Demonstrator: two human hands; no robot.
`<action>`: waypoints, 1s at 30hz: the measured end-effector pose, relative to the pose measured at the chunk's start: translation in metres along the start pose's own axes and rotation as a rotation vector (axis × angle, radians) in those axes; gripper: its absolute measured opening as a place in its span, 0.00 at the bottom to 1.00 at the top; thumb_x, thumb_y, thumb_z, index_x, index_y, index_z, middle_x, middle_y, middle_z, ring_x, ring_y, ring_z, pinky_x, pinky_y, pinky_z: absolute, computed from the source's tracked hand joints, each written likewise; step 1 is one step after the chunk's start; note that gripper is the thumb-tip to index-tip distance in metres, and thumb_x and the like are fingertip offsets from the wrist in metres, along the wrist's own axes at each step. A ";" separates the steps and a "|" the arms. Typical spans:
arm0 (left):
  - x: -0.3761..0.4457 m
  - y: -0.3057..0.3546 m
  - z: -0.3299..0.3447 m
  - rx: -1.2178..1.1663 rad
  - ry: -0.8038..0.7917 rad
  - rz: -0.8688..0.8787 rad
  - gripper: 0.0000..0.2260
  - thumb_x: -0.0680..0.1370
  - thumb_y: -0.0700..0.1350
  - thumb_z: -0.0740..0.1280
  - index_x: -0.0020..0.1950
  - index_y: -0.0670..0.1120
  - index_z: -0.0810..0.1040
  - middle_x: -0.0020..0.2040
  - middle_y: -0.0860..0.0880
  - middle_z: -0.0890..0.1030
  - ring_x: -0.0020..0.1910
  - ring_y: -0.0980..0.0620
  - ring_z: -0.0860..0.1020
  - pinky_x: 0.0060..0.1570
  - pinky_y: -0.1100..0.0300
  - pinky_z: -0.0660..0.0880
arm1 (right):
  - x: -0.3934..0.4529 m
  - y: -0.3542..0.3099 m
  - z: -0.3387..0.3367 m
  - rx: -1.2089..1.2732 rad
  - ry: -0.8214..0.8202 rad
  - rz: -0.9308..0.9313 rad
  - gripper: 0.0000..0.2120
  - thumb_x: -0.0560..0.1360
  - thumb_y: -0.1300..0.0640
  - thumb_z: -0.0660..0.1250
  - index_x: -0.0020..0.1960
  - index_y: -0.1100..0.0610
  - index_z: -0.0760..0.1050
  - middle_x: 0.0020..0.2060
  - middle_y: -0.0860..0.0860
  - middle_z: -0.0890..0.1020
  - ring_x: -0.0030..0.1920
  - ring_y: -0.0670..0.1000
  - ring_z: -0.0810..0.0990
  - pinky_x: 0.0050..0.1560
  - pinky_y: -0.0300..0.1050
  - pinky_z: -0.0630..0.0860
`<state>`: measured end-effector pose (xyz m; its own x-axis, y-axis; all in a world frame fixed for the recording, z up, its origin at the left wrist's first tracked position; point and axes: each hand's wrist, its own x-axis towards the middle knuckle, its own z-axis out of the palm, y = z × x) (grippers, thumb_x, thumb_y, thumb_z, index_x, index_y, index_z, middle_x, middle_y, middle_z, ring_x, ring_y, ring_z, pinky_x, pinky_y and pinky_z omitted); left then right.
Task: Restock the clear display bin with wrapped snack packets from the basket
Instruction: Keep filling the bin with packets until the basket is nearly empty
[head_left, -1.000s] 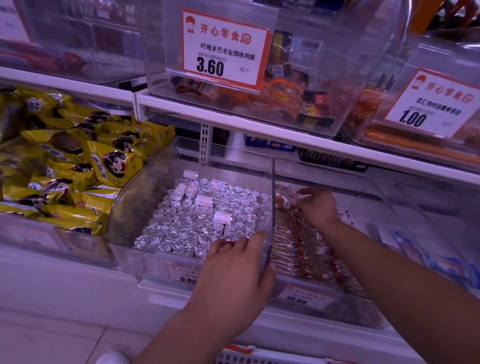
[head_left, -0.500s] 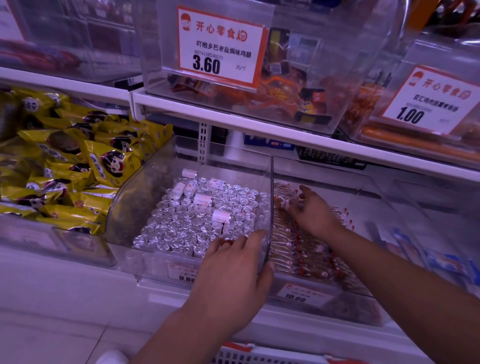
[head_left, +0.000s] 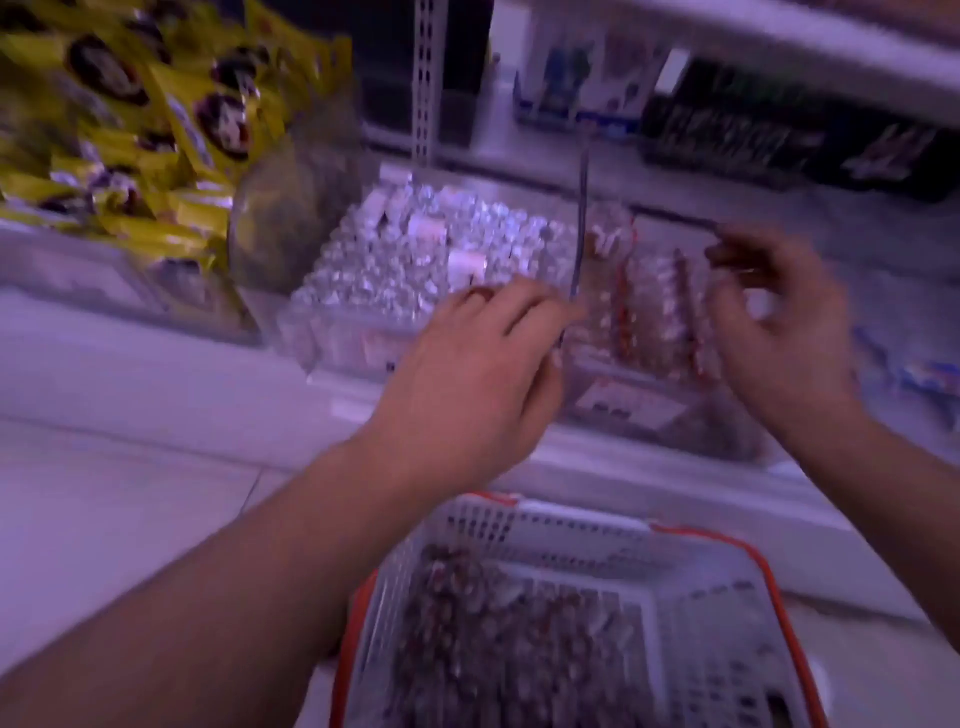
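Head view: your left hand (head_left: 467, 374) rests relaxed against the clear bin (head_left: 649, 415); your right hand (head_left: 769, 322) hovers loosely curled, holding nothing, above the basket (head_left: 571, 530).

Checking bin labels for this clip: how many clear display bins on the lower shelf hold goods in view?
3: yellow-packet bin left, silver-foil-sweet bin centre, red-tied wrapped-packet bin right. More may sit beyond the blurred right edge.
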<state>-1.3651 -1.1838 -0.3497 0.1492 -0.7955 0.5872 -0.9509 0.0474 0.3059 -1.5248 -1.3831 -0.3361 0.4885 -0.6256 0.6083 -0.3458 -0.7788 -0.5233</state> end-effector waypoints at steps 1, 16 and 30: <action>-0.016 -0.001 0.003 -0.026 0.024 0.050 0.15 0.77 0.40 0.62 0.62 0.43 0.78 0.58 0.44 0.79 0.52 0.41 0.79 0.53 0.46 0.73 | -0.040 -0.008 -0.009 0.056 -0.007 -0.067 0.12 0.78 0.59 0.62 0.59 0.50 0.77 0.50 0.47 0.81 0.52 0.43 0.79 0.57 0.35 0.71; -0.155 -0.071 0.064 0.021 -0.926 -0.379 0.22 0.79 0.53 0.61 0.73 0.55 0.69 0.66 0.48 0.77 0.61 0.44 0.78 0.60 0.50 0.75 | -0.351 0.054 0.202 -0.287 -1.295 0.413 0.51 0.71 0.33 0.66 0.80 0.50 0.39 0.78 0.60 0.51 0.76 0.67 0.52 0.74 0.64 0.54; -0.190 -0.086 0.069 -0.125 -0.852 -0.416 0.22 0.72 0.52 0.61 0.65 0.50 0.78 0.55 0.46 0.82 0.52 0.42 0.82 0.52 0.51 0.78 | -0.432 0.024 0.216 -0.147 -1.223 0.385 0.57 0.63 0.22 0.62 0.80 0.44 0.39 0.77 0.57 0.54 0.74 0.64 0.59 0.66 0.59 0.70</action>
<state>-1.3304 -1.0784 -0.5389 0.1746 -0.9329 -0.3149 -0.8230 -0.3138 0.4735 -1.5716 -1.1219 -0.7406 0.7235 -0.4230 -0.5456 -0.6738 -0.6048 -0.4246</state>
